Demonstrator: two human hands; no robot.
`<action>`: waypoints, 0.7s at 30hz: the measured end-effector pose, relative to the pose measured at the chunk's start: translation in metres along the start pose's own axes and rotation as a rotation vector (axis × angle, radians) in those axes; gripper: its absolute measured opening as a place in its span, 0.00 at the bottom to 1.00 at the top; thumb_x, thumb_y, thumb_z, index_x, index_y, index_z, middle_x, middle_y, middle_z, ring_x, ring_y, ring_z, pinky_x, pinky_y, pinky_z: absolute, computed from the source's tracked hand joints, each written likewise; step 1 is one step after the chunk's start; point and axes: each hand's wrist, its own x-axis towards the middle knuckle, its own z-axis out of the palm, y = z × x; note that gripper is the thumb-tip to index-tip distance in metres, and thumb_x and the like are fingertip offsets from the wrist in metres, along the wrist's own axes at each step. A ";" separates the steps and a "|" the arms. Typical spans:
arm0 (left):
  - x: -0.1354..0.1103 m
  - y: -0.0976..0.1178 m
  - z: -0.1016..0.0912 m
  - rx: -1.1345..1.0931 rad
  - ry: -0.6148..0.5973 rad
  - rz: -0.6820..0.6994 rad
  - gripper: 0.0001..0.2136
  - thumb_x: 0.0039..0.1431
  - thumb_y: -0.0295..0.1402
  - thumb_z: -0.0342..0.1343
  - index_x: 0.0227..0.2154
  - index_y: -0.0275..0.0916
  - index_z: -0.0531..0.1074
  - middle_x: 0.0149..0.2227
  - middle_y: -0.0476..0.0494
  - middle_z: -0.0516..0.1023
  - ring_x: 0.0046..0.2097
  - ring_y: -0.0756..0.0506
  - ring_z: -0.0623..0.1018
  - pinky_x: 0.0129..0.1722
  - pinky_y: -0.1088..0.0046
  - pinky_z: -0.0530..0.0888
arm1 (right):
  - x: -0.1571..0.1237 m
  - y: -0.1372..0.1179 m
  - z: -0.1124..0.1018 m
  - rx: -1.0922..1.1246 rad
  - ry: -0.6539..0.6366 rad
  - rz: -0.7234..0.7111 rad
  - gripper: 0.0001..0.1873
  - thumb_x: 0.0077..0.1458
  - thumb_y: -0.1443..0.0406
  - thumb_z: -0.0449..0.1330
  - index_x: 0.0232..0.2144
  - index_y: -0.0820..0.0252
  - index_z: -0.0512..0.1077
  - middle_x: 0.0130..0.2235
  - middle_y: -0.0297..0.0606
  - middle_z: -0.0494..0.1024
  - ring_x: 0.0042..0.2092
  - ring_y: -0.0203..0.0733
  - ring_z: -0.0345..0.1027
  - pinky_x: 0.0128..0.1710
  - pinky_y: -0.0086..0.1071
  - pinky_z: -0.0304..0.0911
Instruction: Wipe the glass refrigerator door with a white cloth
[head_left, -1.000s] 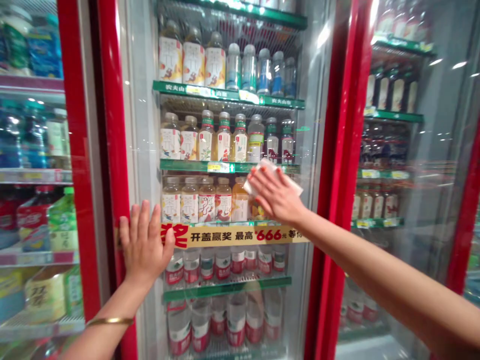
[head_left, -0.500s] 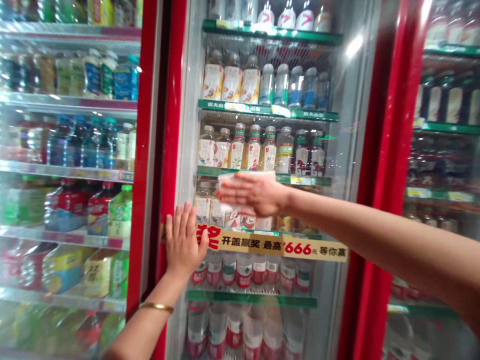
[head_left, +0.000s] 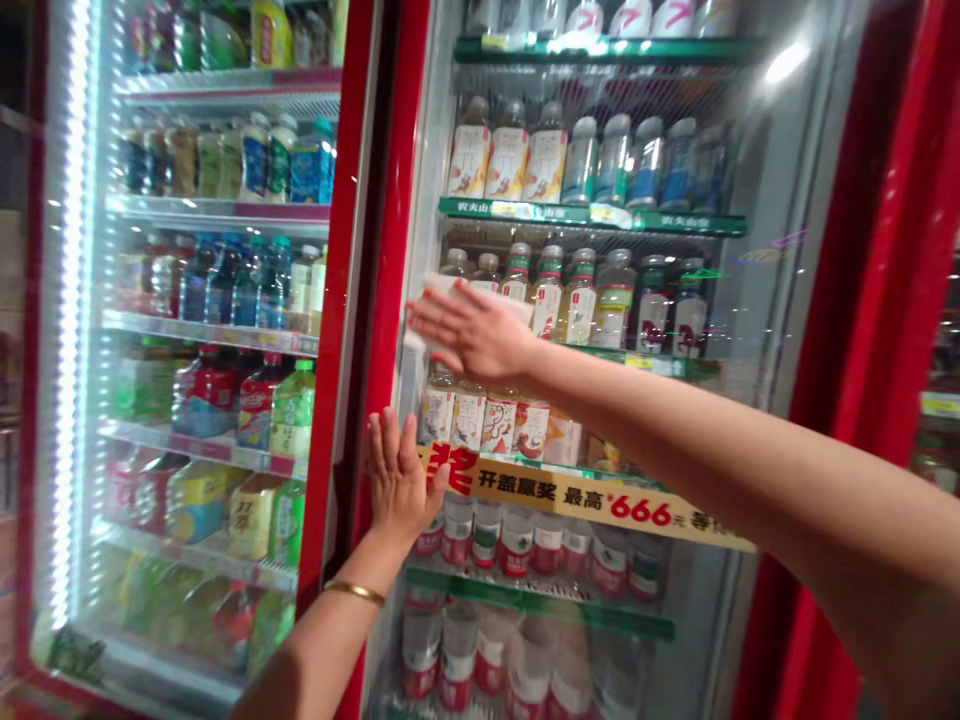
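My right hand [head_left: 480,332] lies flat over a white cloth [head_left: 519,305], holding it against the glass door [head_left: 776,230] of a drinks fridge. Its fingers point left, close to the red frame [head_left: 409,150]; the cloth's edges show around the hand. Lower down, my left hand [head_left: 405,485] rests with fingers stretched upward and thumb apart, at the left edge of the door. It holds nothing and covers the left end of a yellow banner [head_left: 555,492] with red and black lettering. A gold bangle [head_left: 355,592] circles the left wrist.
Behind the glass, bottles [head_left: 545,160] line several green-edged shelves [head_left: 600,215]. On the left stands another fridge with bottles [head_left: 292,400] and a bright light strip [head_left: 71,300]. A red upright [head_left: 885,300] borders the door on the right.
My right hand has slid left and upward across the glass with the cloth. My left hand stays at the door's left edge. The view has shifted left, showing more of the neighbouring fridge.
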 end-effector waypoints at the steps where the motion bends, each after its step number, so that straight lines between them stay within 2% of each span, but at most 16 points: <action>1: 0.001 0.000 0.000 -0.008 -0.001 -0.001 0.38 0.79 0.47 0.45 0.82 0.39 0.40 0.85 0.33 0.35 0.85 0.35 0.37 0.83 0.46 0.45 | 0.007 0.021 0.004 0.094 0.029 0.223 0.37 0.77 0.54 0.41 0.81 0.60 0.47 0.83 0.41 0.51 0.83 0.53 0.43 0.81 0.62 0.45; 3: 0.002 0.000 -0.001 -0.021 -0.005 -0.010 0.38 0.79 0.48 0.46 0.82 0.39 0.40 0.85 0.33 0.37 0.85 0.35 0.38 0.83 0.46 0.46 | 0.019 0.041 0.009 0.264 0.096 0.583 0.36 0.78 0.55 0.40 0.80 0.64 0.50 0.83 0.46 0.51 0.83 0.59 0.41 0.80 0.69 0.38; 4: 0.002 0.000 -0.002 -0.024 -0.009 -0.016 0.38 0.79 0.48 0.46 0.82 0.39 0.40 0.85 0.33 0.38 0.85 0.35 0.38 0.83 0.46 0.46 | 0.022 0.035 0.009 0.319 0.120 0.641 0.36 0.78 0.54 0.40 0.80 0.64 0.51 0.82 0.47 0.51 0.83 0.60 0.40 0.80 0.71 0.35; 5: 0.003 0.000 -0.002 -0.025 -0.012 -0.019 0.38 0.79 0.48 0.46 0.82 0.39 0.40 0.85 0.33 0.38 0.85 0.35 0.38 0.83 0.46 0.46 | 0.020 0.018 0.008 0.359 0.127 0.599 0.36 0.78 0.54 0.41 0.80 0.64 0.53 0.82 0.46 0.52 0.83 0.60 0.40 0.81 0.71 0.35; 6: 0.003 0.000 -0.003 -0.024 -0.013 -0.016 0.38 0.79 0.48 0.46 0.82 0.39 0.40 0.85 0.33 0.37 0.85 0.35 0.38 0.83 0.47 0.46 | 0.015 -0.007 0.006 0.382 0.122 0.489 0.36 0.78 0.53 0.42 0.79 0.62 0.54 0.82 0.44 0.54 0.83 0.59 0.40 0.81 0.69 0.36; 8: 0.004 0.000 -0.003 -0.016 -0.010 0.004 0.39 0.79 0.50 0.45 0.82 0.38 0.40 0.85 0.33 0.37 0.85 0.36 0.38 0.83 0.49 0.45 | -0.009 -0.062 0.000 0.420 0.057 0.068 0.35 0.77 0.51 0.46 0.78 0.55 0.59 0.81 0.36 0.59 0.83 0.51 0.43 0.83 0.58 0.41; 9: 0.005 0.000 -0.004 -0.013 -0.009 0.017 0.39 0.79 0.51 0.45 0.82 0.38 0.40 0.85 0.33 0.37 0.85 0.36 0.38 0.83 0.50 0.44 | -0.026 -0.083 -0.003 0.433 0.043 -0.072 0.35 0.77 0.49 0.48 0.77 0.54 0.62 0.80 0.35 0.60 0.83 0.48 0.45 0.84 0.54 0.43; 10: 0.006 0.000 -0.004 -0.011 -0.011 0.030 0.39 0.79 0.51 0.44 0.82 0.38 0.40 0.85 0.33 0.37 0.85 0.37 0.38 0.83 0.51 0.44 | -0.046 -0.095 -0.005 0.448 0.050 -0.123 0.35 0.76 0.47 0.49 0.77 0.53 0.63 0.79 0.34 0.62 0.82 0.47 0.47 0.83 0.51 0.45; 11: 0.007 0.000 -0.005 -0.012 -0.016 0.040 0.39 0.79 0.52 0.43 0.82 0.37 0.41 0.85 0.33 0.37 0.85 0.37 0.38 0.83 0.52 0.44 | -0.070 -0.096 -0.006 0.455 0.067 -0.098 0.36 0.76 0.47 0.50 0.77 0.53 0.62 0.79 0.33 0.62 0.82 0.46 0.48 0.83 0.51 0.46; 13: 0.008 0.001 -0.006 -0.015 -0.033 0.043 0.38 0.79 0.52 0.41 0.82 0.38 0.41 0.85 0.33 0.39 0.85 0.38 0.39 0.83 0.52 0.44 | -0.122 -0.069 -0.007 0.443 0.108 0.168 0.36 0.76 0.47 0.49 0.79 0.52 0.58 0.80 0.35 0.59 0.82 0.48 0.48 0.82 0.56 0.46; 15: 0.008 0.001 -0.006 -0.015 -0.046 0.042 0.38 0.79 0.52 0.41 0.82 0.39 0.42 0.84 0.34 0.41 0.85 0.38 0.40 0.83 0.53 0.44 | -0.177 -0.021 -0.004 0.377 0.109 0.605 0.37 0.78 0.48 0.44 0.80 0.55 0.53 0.81 0.41 0.55 0.83 0.54 0.44 0.81 0.63 0.41; 17: 0.007 0.001 -0.005 -0.016 -0.057 0.034 0.38 0.79 0.52 0.43 0.82 0.40 0.43 0.84 0.34 0.43 0.85 0.39 0.41 0.83 0.53 0.44 | -0.225 0.014 -0.001 0.290 0.062 1.074 0.40 0.77 0.51 0.34 0.80 0.65 0.51 0.82 0.50 0.50 0.83 0.60 0.39 0.79 0.66 0.40; 18: 0.007 0.001 -0.005 -0.020 -0.061 0.027 0.38 0.79 0.52 0.44 0.82 0.40 0.44 0.84 0.34 0.44 0.85 0.38 0.42 0.83 0.53 0.44 | -0.242 0.017 -0.001 0.252 0.037 1.268 0.41 0.77 0.52 0.31 0.80 0.69 0.50 0.82 0.55 0.47 0.83 0.62 0.38 0.78 0.68 0.41; 19: 0.006 0.001 -0.005 -0.025 -0.065 0.020 0.38 0.78 0.52 0.44 0.82 0.41 0.45 0.84 0.34 0.46 0.85 0.37 0.43 0.83 0.52 0.45 | -0.254 0.007 -0.001 0.224 0.021 1.407 0.41 0.76 0.54 0.31 0.80 0.71 0.48 0.82 0.58 0.46 0.83 0.64 0.37 0.77 0.71 0.42; 20: 0.006 0.000 -0.004 -0.029 -0.071 0.013 0.38 0.78 0.52 0.45 0.82 0.41 0.46 0.84 0.34 0.47 0.85 0.37 0.44 0.83 0.50 0.46 | -0.260 -0.015 -0.002 0.209 0.019 1.477 0.40 0.76 0.55 0.33 0.81 0.72 0.47 0.82 0.60 0.45 0.83 0.65 0.36 0.76 0.73 0.42; 21: 0.006 0.000 -0.004 -0.033 -0.078 0.009 0.38 0.77 0.51 0.46 0.82 0.41 0.46 0.84 0.34 0.48 0.85 0.36 0.44 0.82 0.49 0.47 | -0.260 -0.048 -0.004 0.218 0.030 1.471 0.39 0.77 0.56 0.37 0.81 0.71 0.45 0.82 0.60 0.45 0.84 0.66 0.35 0.76 0.75 0.43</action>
